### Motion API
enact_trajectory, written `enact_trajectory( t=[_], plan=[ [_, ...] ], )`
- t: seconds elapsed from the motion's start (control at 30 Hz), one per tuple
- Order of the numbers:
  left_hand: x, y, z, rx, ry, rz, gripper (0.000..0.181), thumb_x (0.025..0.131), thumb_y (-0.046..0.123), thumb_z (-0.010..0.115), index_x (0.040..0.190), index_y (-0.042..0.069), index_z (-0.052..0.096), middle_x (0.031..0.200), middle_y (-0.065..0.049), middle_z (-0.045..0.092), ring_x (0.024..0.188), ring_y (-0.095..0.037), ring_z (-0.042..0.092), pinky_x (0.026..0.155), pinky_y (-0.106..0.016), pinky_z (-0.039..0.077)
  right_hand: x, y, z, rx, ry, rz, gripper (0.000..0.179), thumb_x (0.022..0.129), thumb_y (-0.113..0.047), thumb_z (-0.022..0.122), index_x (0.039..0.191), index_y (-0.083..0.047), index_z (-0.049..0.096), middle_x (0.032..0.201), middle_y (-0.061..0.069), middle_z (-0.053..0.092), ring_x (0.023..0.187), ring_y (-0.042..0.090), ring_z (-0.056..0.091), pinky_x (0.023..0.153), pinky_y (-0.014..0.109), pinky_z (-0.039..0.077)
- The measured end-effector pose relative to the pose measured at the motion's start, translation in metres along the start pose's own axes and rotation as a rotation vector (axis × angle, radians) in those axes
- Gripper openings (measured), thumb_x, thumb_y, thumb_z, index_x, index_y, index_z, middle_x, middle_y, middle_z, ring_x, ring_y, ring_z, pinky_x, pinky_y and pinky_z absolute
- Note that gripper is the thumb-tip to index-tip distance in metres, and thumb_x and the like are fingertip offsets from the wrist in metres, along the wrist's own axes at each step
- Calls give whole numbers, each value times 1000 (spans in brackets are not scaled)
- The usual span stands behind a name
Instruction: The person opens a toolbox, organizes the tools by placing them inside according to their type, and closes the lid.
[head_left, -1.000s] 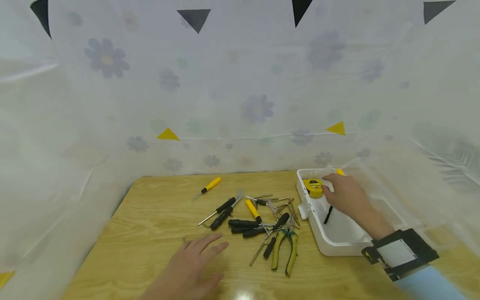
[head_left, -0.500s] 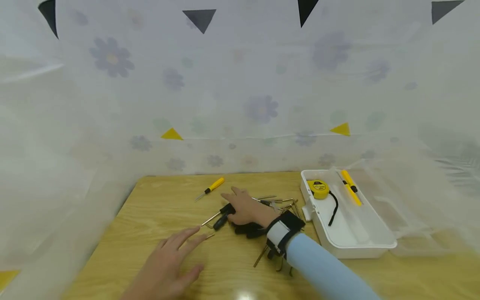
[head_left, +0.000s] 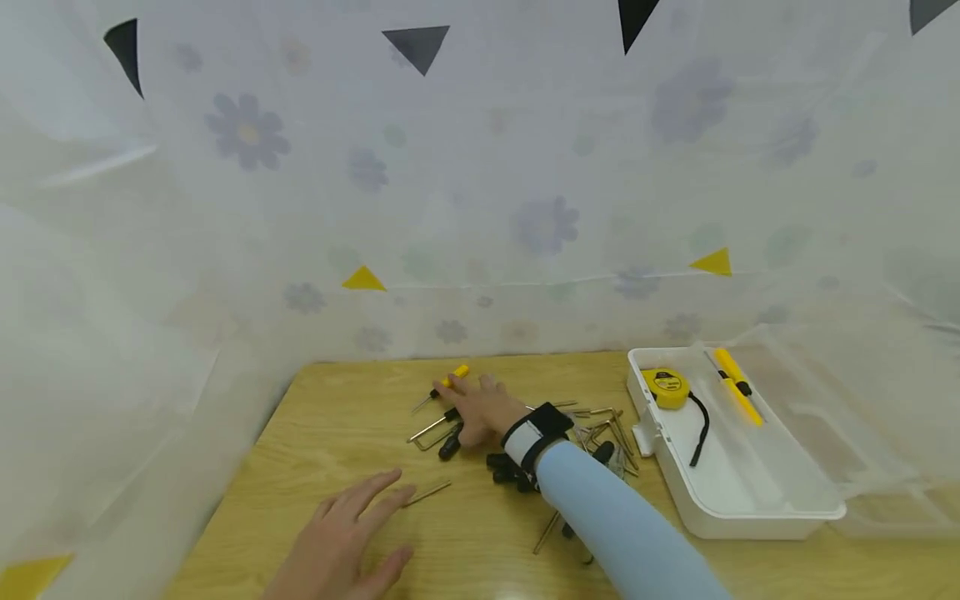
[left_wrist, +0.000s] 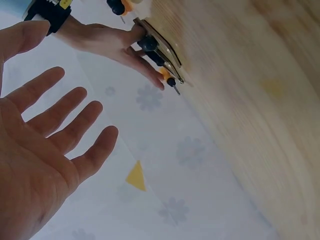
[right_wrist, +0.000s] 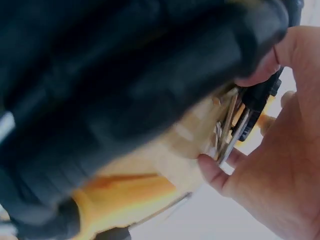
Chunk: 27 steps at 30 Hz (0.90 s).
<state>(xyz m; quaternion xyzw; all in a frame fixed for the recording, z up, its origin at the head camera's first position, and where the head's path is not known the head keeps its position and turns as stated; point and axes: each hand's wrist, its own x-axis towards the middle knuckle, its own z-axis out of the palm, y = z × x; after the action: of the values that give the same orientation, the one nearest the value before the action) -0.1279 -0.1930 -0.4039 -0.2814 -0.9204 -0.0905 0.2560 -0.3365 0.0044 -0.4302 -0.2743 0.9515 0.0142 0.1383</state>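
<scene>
My right hand (head_left: pixel 483 410) reaches over the far left of the tool pile, fingers spread. Its fingertips are right at the yellow-handled screwdriver (head_left: pixel 459 373) near the table's back edge. Beneath and beside this hand lie black-handled screwdrivers (head_left: pixel 450 446). In the right wrist view, dark handles (right_wrist: pixel 150 95) blur across the foreground, and a black handle (right_wrist: pixel 257 95) shows by the thumb. Holding nothing, my left hand (head_left: pixel 341 537) hovers over the front left of the table with relaxed fingers; in the left wrist view its palm shows. A thin hex key (head_left: pixel 429 493) lies just beyond its fingertips.
On the right stands a white box (head_left: pixel 678 492) with its clear lid (head_left: pixel 847 442) folded out. Inside are a yellow tape measure (head_left: pixel 667 388) with a black strap and two yellow-handled tools (head_left: pixel 741 402). Several hex keys (head_left: pixel 618 433) lie left of the box, partly behind my right sleeve.
My right hand has left the box and moved left across the pile to the yellow-handled screwdriver. The left hand has drawn slightly back. The head view has shifted a little left.
</scene>
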Motion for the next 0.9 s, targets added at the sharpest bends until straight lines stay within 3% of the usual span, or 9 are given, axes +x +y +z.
enact_trajectory(
  t=[0.17,0.3,0.4,0.57,0.63,0.7,0.8,0.9],
  plan=[
    [1,-2,-4,-1,-14,-29,64,71,40,79,129,33,55,131,7,57,112,-12,58,74,-38,51,2,-1,-5,-2,2,15,87,83,-29,54,152,-38,2,158,1,17,135,35,27,105,53,30],
    [2,-1,-4,-6,8,12,65,70,39,79,130,33,54,130,6,57,111,-13,59,74,-38,51,3,-2,-6,-41,14,37,81,81,-33,58,151,-34,17,143,10,32,120,31,35,92,49,35],
    [1,1,-3,5,5,5,66,70,40,80,130,33,55,129,6,57,111,-13,59,74,-38,52,4,-5,-5,-96,49,18,82,79,-37,65,149,-30,24,149,12,27,128,34,34,96,55,37],
    [-3,3,-3,31,-33,-55,65,71,43,78,131,35,54,130,8,58,111,-11,59,76,-36,53,3,-15,-9,-202,114,-85,103,75,-39,76,151,-39,7,161,1,0,145,37,14,102,60,35],
    [-4,4,-2,33,-34,-48,66,71,44,78,132,36,53,130,8,58,111,-11,59,75,-36,52,-1,-18,-10,-195,83,-115,103,75,-38,78,150,-43,8,161,-4,1,147,35,11,103,63,32],
    [-3,3,0,27,-15,-21,68,70,43,79,132,34,54,129,7,58,109,-11,60,72,-36,52,-4,-19,-10,-172,51,-133,93,77,-36,76,149,-43,17,161,-4,10,146,32,17,104,63,31],
    [-2,1,0,28,19,10,70,67,42,81,131,32,55,128,5,59,108,-12,61,71,-37,52,-9,-17,-9,-124,48,-148,71,78,-30,73,140,-37,40,151,1,32,131,26,44,99,56,39],
    [-2,0,0,39,23,8,71,66,42,81,132,31,54,129,5,59,107,-12,61,72,-37,52,-15,-13,-9,-132,73,-162,49,77,-25,69,124,-30,54,130,2,48,96,18,58,86,42,46]
  ],
)
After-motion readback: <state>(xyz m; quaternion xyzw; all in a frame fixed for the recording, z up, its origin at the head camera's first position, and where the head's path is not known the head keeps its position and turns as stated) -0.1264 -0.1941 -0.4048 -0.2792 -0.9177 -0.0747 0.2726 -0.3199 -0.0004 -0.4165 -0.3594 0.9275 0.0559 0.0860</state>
